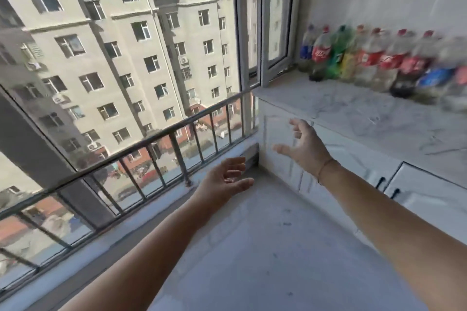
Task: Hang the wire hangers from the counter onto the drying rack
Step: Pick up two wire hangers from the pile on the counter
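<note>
Both my arms reach forward over the balcony floor. My left hand (227, 179) is open with fingers spread, holding nothing, low near the window rail. My right hand (302, 145) is also open and empty, raised in front of the white cabinet (280, 131) below the marble counter (353, 111). No wire hangers and no drying rack show in this view. The picture is blurred by motion.
A row of several plastic soda bottles (374, 58) stands along the wall on the counter. A metal guard rail (151, 141) runs along the big window on the left. Cabinet doors with black handles (394, 192) lie to the right. Pale floor (265, 247) stretches below my arms.
</note>
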`<state>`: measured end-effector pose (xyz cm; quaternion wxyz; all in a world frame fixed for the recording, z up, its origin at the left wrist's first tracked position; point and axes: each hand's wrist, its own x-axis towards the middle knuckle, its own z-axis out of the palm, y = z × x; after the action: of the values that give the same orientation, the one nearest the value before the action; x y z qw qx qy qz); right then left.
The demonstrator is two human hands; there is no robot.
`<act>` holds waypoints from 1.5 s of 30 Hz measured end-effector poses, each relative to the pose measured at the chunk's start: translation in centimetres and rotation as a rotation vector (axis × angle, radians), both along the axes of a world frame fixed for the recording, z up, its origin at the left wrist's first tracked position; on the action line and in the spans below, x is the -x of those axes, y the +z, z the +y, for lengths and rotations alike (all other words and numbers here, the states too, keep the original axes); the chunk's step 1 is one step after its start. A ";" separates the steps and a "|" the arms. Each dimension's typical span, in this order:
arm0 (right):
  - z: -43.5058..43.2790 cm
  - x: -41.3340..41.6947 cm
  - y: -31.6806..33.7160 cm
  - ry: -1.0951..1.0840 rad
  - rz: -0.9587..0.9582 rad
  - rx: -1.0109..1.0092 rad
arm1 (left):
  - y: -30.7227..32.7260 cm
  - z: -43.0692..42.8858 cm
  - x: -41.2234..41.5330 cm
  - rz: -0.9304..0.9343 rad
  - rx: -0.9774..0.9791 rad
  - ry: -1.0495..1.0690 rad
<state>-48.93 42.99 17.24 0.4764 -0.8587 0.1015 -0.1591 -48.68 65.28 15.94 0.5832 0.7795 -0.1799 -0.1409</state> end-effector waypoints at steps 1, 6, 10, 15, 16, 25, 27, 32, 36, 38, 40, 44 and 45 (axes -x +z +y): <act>-1.6 0.0 -0.1 -0.024 0.008 -0.006 | -0.1 -1.7 -0.6 -0.001 -0.004 -0.025; -8.6 -0.6 -1.3 -0.157 0.016 -0.041 | -0.9 -9.2 -4.2 -0.015 -0.005 -0.133; -13.6 -1.5 -2.1 -0.259 0.029 -0.087 | -1.8 -14.7 -8.0 0.005 0.009 -0.235; -20.0 -2.9 -2.9 -0.419 0.022 -0.114 | -1.7 -22.1 -12.8 0.032 0.022 -0.350; -21.2 -3.1 -2.9 -0.453 0.024 -0.123 | -1.5 -23.7 -13.7 0.031 0.020 -0.380; -31.9 -3.3 -4.8 -0.742 0.051 -0.232 | -2.3 -38.2 -20.5 0.026 -0.026 -0.590; -34.6 -2.9 -5.7 -0.798 0.071 -0.246 | -2.9 -41.3 -20.9 0.035 -0.045 -0.625; -42.5 -2.5 -7.6 -0.925 0.080 -0.247 | -4.6 -49.3 -22.2 0.035 -0.076 -0.676; -49.6 -2.9 -9.8 -0.963 0.119 -0.248 | -6.5 -56.1 -23.1 0.075 -0.086 -0.664; -53.2 -3.2 -10.8 -0.949 0.159 -0.259 | -7.3 -59.7 -23.5 0.087 -0.096 -0.645; -56.8 -3.6 -11.7 -0.936 0.196 -0.259 | -8.0 -63.2 -23.8 0.107 -0.116 -0.615; -62.9 -4.8 -13.3 -0.894 0.292 -0.218 | -10.2 -69.0 -24.5 0.173 -0.156 -0.532; -64.0 -5.2 -13.7 -0.880 0.312 -0.212 | -10.8 -70.3 -24.7 0.186 -0.172 -0.514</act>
<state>-43.73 -21.04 3.54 0.4277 -0.6947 0.5414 -0.2036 -23.97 -4.98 5.13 0.4741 0.7387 -0.3046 -0.3698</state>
